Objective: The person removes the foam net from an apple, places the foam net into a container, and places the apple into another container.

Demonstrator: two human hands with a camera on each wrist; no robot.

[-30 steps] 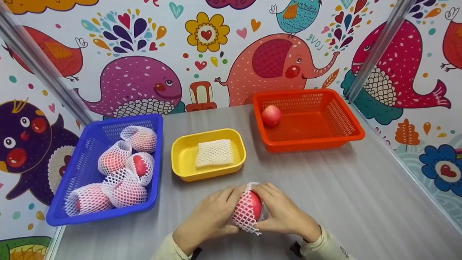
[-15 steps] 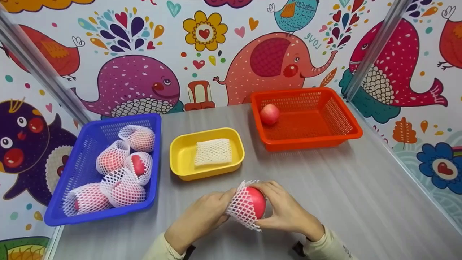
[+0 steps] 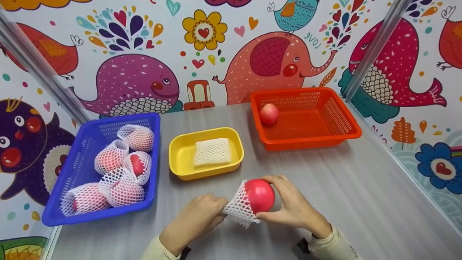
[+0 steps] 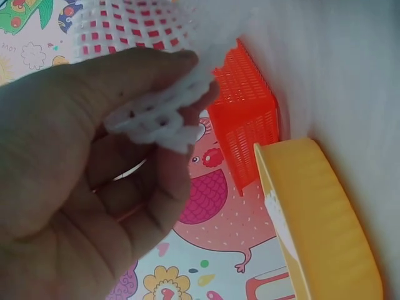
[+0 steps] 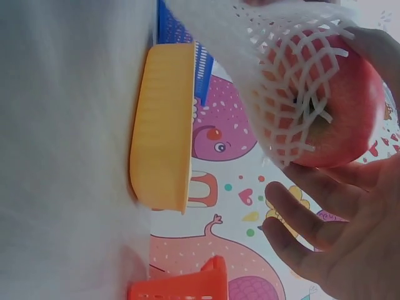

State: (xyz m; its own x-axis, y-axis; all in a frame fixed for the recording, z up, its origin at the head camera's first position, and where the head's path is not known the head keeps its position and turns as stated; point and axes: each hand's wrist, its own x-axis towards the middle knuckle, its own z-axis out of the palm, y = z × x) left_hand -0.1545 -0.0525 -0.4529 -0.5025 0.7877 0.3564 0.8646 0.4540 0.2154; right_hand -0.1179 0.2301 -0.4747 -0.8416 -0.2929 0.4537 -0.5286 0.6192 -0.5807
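Observation:
A red apple (image 3: pixel 260 195) is held above the table by my right hand (image 3: pixel 294 206), thumb and fingers around its right side. A white foam net sleeve (image 3: pixel 242 206) covers only the apple's left part; its left end is bunched together. That bunched end is pinched between thumb and fingers of my left hand (image 3: pixel 196 220). In the left wrist view the gathered foam net (image 4: pixel 159 122) sticks out of the pinch. The right wrist view shows the net's open edge lying across the apple (image 5: pixel 353 112), whose right side is bare.
A blue basket (image 3: pixel 48 213) at left holds several net-wrapped apples. A yellow tray (image 3: pixel 180 173) in the middle contains flat white foam netting (image 3: pixel 213 151). At back right, an orange-red basket (image 3: pixel 310 142) holds one bare apple (image 3: pixel 269 114). Patterned walls enclose the table.
The net has slid leftward off much of the apple, baring its right side. My left hand has drawn left with the net's end, while my right hand has shifted slightly right with the apple.

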